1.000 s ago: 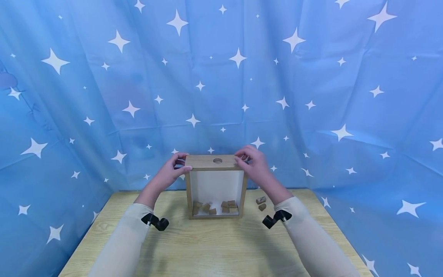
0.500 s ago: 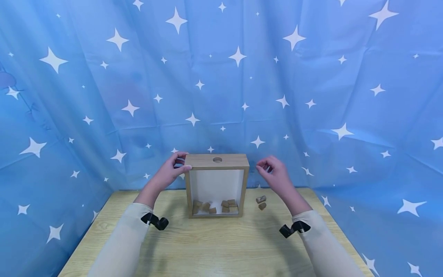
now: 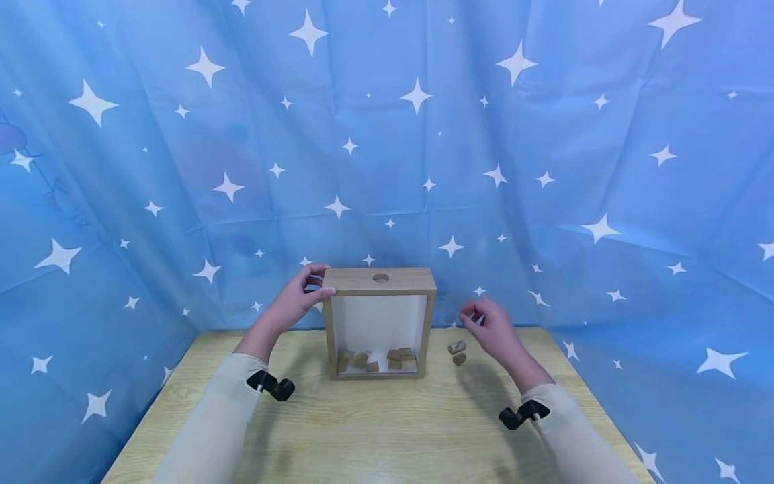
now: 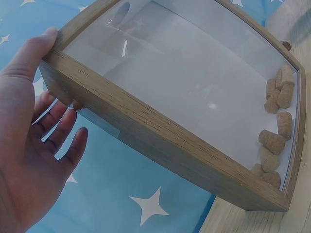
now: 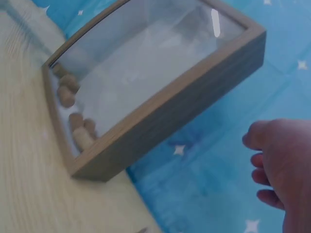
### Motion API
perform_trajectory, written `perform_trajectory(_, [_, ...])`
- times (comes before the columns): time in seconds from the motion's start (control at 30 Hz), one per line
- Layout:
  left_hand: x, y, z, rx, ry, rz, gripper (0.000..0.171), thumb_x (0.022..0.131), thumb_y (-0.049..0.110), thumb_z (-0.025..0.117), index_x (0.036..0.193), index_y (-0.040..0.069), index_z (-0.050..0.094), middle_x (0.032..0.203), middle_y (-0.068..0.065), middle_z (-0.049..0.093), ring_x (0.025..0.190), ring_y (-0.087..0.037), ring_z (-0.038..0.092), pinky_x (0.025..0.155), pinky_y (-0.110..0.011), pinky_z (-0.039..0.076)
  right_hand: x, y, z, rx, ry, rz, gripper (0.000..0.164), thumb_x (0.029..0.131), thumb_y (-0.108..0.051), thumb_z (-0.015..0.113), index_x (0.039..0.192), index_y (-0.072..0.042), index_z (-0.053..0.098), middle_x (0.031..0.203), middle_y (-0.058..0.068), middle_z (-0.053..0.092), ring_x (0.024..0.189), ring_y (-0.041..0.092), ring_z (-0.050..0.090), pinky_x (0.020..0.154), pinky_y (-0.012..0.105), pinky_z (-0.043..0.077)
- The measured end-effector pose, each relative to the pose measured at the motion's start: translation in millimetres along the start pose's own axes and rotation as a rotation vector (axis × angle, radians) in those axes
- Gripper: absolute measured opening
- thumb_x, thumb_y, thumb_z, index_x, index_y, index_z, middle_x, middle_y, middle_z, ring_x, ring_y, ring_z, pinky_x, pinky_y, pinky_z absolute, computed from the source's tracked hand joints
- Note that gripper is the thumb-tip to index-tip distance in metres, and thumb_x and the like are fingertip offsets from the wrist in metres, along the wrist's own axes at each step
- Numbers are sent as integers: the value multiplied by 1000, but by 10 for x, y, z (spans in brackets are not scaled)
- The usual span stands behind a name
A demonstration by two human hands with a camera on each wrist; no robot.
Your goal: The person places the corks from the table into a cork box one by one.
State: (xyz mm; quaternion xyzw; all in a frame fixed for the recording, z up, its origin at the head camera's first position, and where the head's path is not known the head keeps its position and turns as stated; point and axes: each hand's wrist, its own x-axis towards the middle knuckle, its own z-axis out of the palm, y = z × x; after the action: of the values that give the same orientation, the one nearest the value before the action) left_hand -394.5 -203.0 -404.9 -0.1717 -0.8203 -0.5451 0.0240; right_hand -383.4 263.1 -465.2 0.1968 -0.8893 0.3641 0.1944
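A shallow wooden shadow box [image 3: 353,279] with a clear front stands upright on the table, a round hole [image 3: 380,277] in its top. Several corks [image 4: 272,141] lie inside along the bottom. My left hand [image 3: 290,302] holds the top left corner, thumb at the front edge and fingers around the back. To the right of the box, my right hand [image 3: 492,329] hangs in the air with loosely curled fingers and nothing visible in them. Below its fingertips, a printed cork [image 3: 457,347] and a darker cork [image 3: 459,359] lie on the table.
The pale wooden table [image 3: 375,430] extends toward me in front of the box. A blue curtain [image 3: 387,134] with white stars hangs close behind it and along both sides. Black wrist mounts [image 3: 523,415] sit on both sleeves.
My right hand has left the top right of the box and moved right and down toward the two loose corks. My left hand and the box have stayed in place.
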Motion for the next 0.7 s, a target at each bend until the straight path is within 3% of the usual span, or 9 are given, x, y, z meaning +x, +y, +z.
perform_trajectory(0.27, [-3, 13, -4, -4, -9, -2, 77, 104, 51, 78, 164, 17, 45, 152, -18, 49, 143, -43, 49, 114, -60, 47, -223, 236, 160, -43, -197, 117, 20, 104, -11, 77, 123, -5, 76, 121, 14, 67, 111, 38, 65, 84, 46, 55])
perform_trajectory(0.5, [4, 11, 0, -9, -5, 6, 76, 104, 49, 78, 164, 16, 45, 152, -18, 50, 141, -43, 50, 113, -59, 48, -345, 422, 324, -40, -215, 113, 15, 101, -5, 79, 115, -1, 77, 119, 16, 70, 102, 33, 64, 84, 44, 54])
perform_trajectory(0.7, [-5, 13, 5, -9, -9, 7, 76, 104, 50, 78, 164, 17, 46, 153, -19, 49, 142, -44, 49, 112, -60, 48, -448, 532, 481, 19, -247, 159, 18, 101, -3, 79, 119, 0, 78, 124, 17, 69, 109, 35, 66, 94, 49, 56])
